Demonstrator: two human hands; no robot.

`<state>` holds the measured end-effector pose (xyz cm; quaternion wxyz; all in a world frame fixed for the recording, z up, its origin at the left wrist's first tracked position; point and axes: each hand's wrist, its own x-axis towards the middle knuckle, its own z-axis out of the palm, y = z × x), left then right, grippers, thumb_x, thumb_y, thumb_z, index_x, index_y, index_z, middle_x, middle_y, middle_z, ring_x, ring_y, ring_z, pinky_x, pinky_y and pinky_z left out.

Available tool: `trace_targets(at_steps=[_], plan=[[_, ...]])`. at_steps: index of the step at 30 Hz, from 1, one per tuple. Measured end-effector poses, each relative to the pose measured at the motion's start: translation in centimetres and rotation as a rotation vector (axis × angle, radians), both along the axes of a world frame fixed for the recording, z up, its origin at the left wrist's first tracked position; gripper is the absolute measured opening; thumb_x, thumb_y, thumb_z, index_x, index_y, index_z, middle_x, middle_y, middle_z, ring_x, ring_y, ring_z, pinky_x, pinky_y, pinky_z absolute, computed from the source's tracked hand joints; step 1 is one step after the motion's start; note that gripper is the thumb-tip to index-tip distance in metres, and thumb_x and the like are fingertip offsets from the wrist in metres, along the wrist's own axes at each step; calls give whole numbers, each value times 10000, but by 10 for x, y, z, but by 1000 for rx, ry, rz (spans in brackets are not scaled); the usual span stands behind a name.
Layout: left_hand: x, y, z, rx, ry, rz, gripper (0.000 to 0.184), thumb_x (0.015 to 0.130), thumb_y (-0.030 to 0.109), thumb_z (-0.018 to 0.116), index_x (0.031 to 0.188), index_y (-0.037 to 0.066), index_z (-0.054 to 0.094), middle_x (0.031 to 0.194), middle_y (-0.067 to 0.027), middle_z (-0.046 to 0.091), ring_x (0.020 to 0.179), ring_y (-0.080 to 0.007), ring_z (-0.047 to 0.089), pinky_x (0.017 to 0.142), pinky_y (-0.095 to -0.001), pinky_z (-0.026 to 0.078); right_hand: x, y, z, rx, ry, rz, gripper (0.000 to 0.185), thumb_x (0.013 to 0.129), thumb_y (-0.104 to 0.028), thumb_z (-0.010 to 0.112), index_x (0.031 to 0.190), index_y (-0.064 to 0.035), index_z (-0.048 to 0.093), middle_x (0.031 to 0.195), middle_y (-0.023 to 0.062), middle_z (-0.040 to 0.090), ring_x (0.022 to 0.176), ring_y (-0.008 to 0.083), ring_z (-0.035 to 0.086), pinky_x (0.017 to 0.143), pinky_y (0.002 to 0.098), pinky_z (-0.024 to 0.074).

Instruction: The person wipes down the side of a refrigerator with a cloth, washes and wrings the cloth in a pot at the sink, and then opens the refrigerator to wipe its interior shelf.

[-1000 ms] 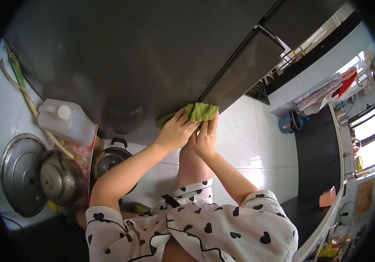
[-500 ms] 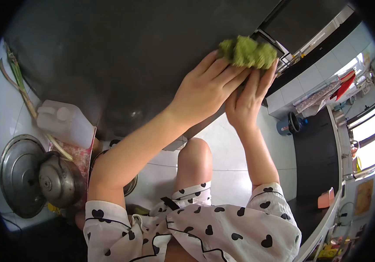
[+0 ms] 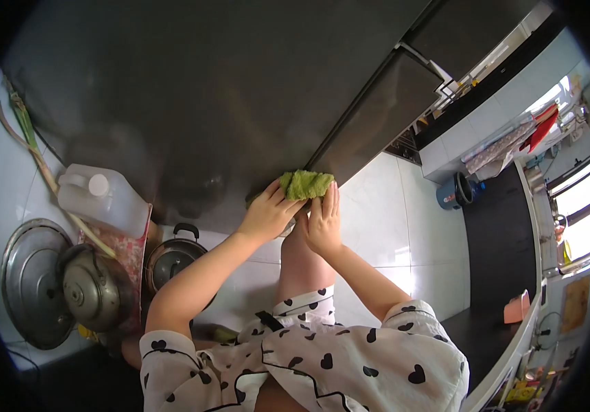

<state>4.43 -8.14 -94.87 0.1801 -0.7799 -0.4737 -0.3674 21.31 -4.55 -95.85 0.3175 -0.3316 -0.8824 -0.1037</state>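
Note:
A crumpled green cloth (image 3: 306, 184) is bunched at the lower edge of a large dark glossy panel (image 3: 240, 103), close to a long seam in it. My left hand (image 3: 267, 216) holds the cloth from its left side, fingers bent onto it. On the other side my right hand (image 3: 323, 221) grips its right part, with the fingers pointing up along it. Both hands are close together, and the cloth hides some of the fingertips. My knee is just below them.
At left, a plastic jug (image 3: 106, 199) stands by a green onion (image 3: 34, 144), a metal kettle (image 3: 92, 288) and a large round lid (image 3: 34, 281). A lidded pan (image 3: 175, 261) sits on the floor by my left forearm. A blue bucket (image 3: 449, 193) is further right, beside a dark cabinet (image 3: 497, 240).
Both hands have come down and to the left with the green cloth, from high on the dark panel to its lower edge, closer to my body.

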Motion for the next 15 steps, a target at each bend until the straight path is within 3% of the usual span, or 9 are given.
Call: trace_targets(at_steps=[5, 10, 14, 15], plan=[[-2, 8, 24, 80, -46, 66, 400, 793, 119, 548, 1190, 103, 596, 1232, -57, 522, 1119, -289, 510, 1009, -416, 412, -1, 10, 50, 116, -98, -18, 562, 789, -199, 615, 1262, 71, 473, 1461, 268, 228, 1366, 428, 232, 1082, 591, 190], [0, 21, 140, 290, -104, 109, 403, 793, 113, 549, 1194, 106, 589, 1235, -41, 530, 1110, -273, 521, 1001, -422, 410, -22, 30, 166, 380, 35, -6, 539, 749, -134, 571, 1240, 71, 480, 1466, 271, 225, 1358, 441, 245, 1091, 597, 131], [1, 31, 200, 450, -148, 49, 414, 794, 111, 549, 1207, 99, 580, 1230, -39, 541, 1113, -255, 522, 1013, -425, 399, -31, 38, 229, 558, 147, 19, 480, 775, -128, 531, 1210, 72, 485, 1458, 282, 247, 1338, 444, 280, 1094, 558, 176], [2, 32, 200, 448, -144, 43, 409, 793, 113, 551, 1200, 98, 585, 1225, -39, 542, 1115, -258, 520, 1015, -429, 398, -31, 40, 231, 571, 185, 69, 466, 781, -105, 525, 1200, 93, 477, 1435, 306, 266, 1312, 474, 305, 1070, 550, 251]])
